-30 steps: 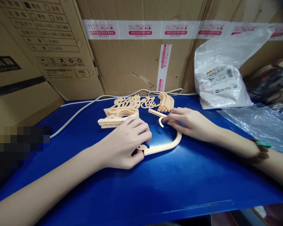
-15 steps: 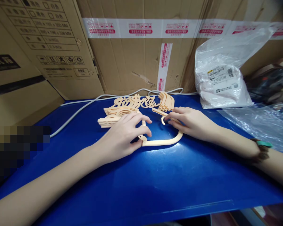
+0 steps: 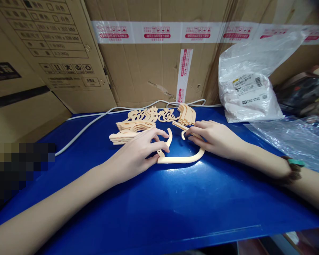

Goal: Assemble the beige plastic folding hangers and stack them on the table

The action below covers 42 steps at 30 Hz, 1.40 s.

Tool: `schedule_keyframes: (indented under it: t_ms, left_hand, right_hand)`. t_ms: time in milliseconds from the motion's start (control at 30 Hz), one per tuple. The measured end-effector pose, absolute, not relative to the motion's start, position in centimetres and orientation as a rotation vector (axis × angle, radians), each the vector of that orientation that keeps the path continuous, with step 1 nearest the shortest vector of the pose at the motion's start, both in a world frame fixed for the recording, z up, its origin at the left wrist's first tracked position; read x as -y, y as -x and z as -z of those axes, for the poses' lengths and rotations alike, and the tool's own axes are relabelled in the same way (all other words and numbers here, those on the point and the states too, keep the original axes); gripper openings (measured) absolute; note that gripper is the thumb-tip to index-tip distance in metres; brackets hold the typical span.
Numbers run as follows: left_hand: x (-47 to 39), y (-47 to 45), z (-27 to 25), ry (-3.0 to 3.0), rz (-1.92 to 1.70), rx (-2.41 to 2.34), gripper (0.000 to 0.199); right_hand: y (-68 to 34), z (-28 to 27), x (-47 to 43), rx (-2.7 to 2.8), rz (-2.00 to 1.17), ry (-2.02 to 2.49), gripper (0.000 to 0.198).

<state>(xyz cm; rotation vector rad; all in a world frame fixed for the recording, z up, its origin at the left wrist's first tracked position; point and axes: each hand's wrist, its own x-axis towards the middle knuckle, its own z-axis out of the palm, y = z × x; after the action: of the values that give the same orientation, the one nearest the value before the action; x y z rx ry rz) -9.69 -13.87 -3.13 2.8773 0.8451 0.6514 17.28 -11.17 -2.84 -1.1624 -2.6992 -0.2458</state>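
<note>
On the blue table lies a cream plastic folding hanger (image 3: pixel 182 160), made of curved jointed pieces. My left hand (image 3: pixel 138 150) is closed on its left joint, fingers and thumb bent round it. A small hook-shaped piece (image 3: pixel 170 136) rises from this joint by the left fingertips. My right hand (image 3: pixel 214 138) grips the right side of the hanger, its fingers covering part of a straight arm (image 3: pixel 180 126). Another curved end (image 3: pixel 183 135) shows beside the right fingertips. How the pieces join under the fingers is hidden.
Behind the hands lie stacked flat hanger arms (image 3: pixel 122 137), a heap of S-shaped hooks (image 3: pixel 143 115) and stacked curved arms (image 3: pixel 187 114). A white cable (image 3: pixel 82 135) runs along the back. Cardboard boxes (image 3: pixel 149 71) stand behind; a white plastic bag (image 3: pixel 250 92) is at right.
The hook-shaped piece at my left fingers has swung from nearly upright toward the right. My right hand has stayed in place on the hanger.
</note>
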Motion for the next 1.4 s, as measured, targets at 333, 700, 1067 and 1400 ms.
schedule_keyframes:
  t_ms: [333, 700, 1067, 1400]
  left_hand:
    - [13.7, 9.8, 3.0, -2.82, -0.639, -0.823, 0.023]
    - [13.8, 9.6, 3.0, -2.762, -0.623, -0.825, 0.032]
    - [14.7, 9.1, 2.6, -2.726, -0.491, -0.925, 0.023]
    - [14.6, 9.0, 2.6, -2.731, -0.45, -0.925, 0.021]
  right_hand:
    - [-17.2, 2.9, 11.2, 2.689, 0.262, 1.182, 0.025]
    - [-17.1, 3.0, 11.2, 2.684, 0.273, 1.187, 0.023]
    - [-17.0, 3.0, 11.2, 2.673, 0.304, 1.244, 0.026]
    - [-16.9, 3.0, 11.3, 2.671, 0.317, 1.287, 0.028]
